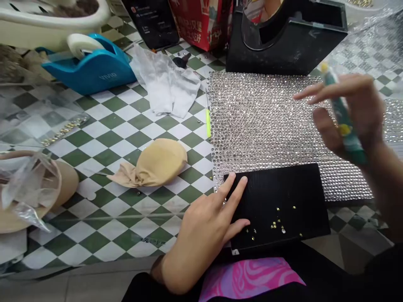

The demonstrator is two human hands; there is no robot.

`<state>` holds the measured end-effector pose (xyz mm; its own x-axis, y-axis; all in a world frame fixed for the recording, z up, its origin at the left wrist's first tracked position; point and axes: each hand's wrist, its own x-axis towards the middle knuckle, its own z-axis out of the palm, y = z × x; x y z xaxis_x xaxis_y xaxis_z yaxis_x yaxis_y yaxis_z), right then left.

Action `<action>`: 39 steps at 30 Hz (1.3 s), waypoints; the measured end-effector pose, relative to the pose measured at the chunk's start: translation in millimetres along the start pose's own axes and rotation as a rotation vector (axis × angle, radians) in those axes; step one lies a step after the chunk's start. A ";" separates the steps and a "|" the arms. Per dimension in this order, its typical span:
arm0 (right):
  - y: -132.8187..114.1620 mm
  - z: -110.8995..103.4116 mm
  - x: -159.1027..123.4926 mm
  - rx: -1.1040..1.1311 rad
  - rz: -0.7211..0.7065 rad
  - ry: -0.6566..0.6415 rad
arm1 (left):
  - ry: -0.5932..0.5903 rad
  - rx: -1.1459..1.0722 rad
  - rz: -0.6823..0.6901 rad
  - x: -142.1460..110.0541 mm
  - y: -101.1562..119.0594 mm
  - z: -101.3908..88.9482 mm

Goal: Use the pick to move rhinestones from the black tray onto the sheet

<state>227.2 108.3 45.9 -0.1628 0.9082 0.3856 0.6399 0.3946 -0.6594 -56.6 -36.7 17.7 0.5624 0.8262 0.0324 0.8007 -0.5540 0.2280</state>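
Observation:
My left hand (208, 226) lies flat with its fingers spread on the left end of a black tray (283, 188). Several small gold studs (277, 222) are scattered on that tray. My right hand (349, 113) is raised above a silver rhinestone sheet (258, 117), blurred by motion, with its fingers closed round a green pen-like tool (341, 117) that has a yellow tip. The tray sits on the sheet's near edge.
On the green-and-white checked cloth lie a beige padded cup (157, 161), crumpled white plastic (166, 84), a blue tape dispenser (91, 67), a big black tape dispenser (283, 37), a yellow-handled pick (208, 121) and a stud strip (63, 132). Pink patterned cloth (248, 277) lies near me.

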 end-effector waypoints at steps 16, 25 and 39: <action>-16.7 79.6 48.9 -0.061 -0.331 -0.554 | -0.010 -0.018 -0.013 0.3 1.1 -4.1; -11.4 68.3 49.2 -0.177 -0.531 -0.415 | -0.008 -0.016 -0.018 1.5 2.2 -3.3; 20.6 37.4 26.0 -0.260 -0.376 -0.360 | -0.014 -0.010 -0.003 0.0 2.1 -3.4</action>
<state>208.1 145.3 18.2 -0.6302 0.7208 0.2888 0.6451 0.6930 -0.3219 -55.6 -37.5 21.5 0.5631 0.8262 0.0178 0.8003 -0.5505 0.2376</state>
